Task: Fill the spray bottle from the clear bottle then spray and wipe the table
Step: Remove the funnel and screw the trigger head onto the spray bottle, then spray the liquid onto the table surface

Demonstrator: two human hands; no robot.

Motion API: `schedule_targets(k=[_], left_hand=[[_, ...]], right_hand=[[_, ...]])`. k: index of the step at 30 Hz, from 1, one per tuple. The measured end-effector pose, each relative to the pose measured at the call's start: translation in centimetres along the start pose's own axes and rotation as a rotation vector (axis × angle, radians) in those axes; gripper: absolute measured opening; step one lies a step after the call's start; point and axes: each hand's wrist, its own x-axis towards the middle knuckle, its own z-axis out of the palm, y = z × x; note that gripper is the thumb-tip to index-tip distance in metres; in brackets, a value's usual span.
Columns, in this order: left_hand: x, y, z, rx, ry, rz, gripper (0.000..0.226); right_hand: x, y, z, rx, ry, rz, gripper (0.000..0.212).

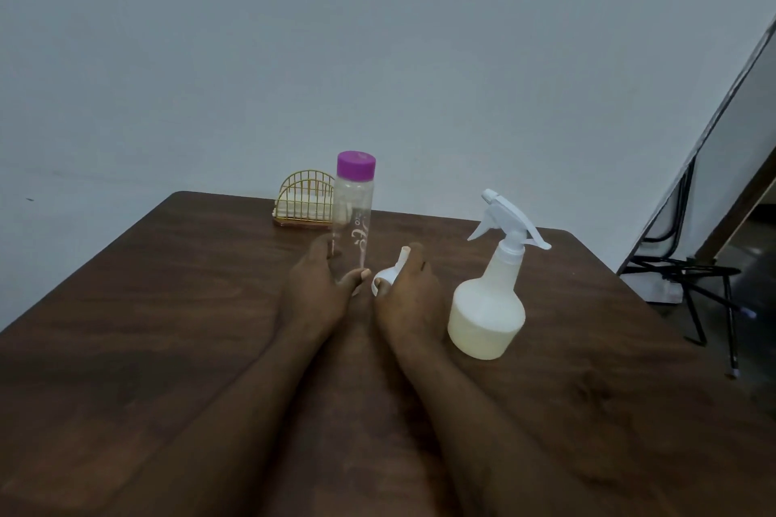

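On the brown wooden table (168,348), the left hand (313,290) curls around the bottom of the upright clear bottle (352,222), which has its purple cap (356,165) on. Just beside it, the right hand (409,294) pinches a small white funnel (388,271). To the right stands the white spray bottle (487,306), with no hand on it. Far behind is a gold wire napkin holder (304,201).

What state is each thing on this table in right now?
clear bottle: upright, purple cap on, gripped near its base by left hand.
spray bottle: upright, trigger head on, untouched.
white funnel: held in right hand, spout pointing up.
napkin holder: upright, holding napkins.
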Motion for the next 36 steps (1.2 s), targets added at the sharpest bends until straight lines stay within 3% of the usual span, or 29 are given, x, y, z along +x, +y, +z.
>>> schedule_targets(k=[5,13,20,28,33,36], left_hand=[[4.5,0.0,3.4,0.040,0.011,0.025,0.056],[11.2,-0.3,9.1,0.104,0.019,0.040,0.056],[15.4,-0.4,12.6,0.157,-0.013,0.022,0.065],[17.9,-1.0,14.8,0.178,0.002,-0.002,0.063],[18.3,-1.0,15.1,0.158,0.002,-0.033,0.066],[17.9,-0.7,14.7,0.151,0.009,-0.054,0.074]], right_hand=[[4.1,-0.3,2.6,0.072,0.056,0.072,0.055],[12.2,-0.3,6.2,-0.028,0.120,0.217,0.042],[16.9,0.5,8.3,-0.096,0.162,0.348,0.061],[19.6,1.0,9.5,-0.158,0.197,0.405,0.057],[19.7,0.7,9.7,-0.116,0.248,0.438,0.085],[19.1,0.5,9.3,-0.105,0.312,0.428,0.078]])
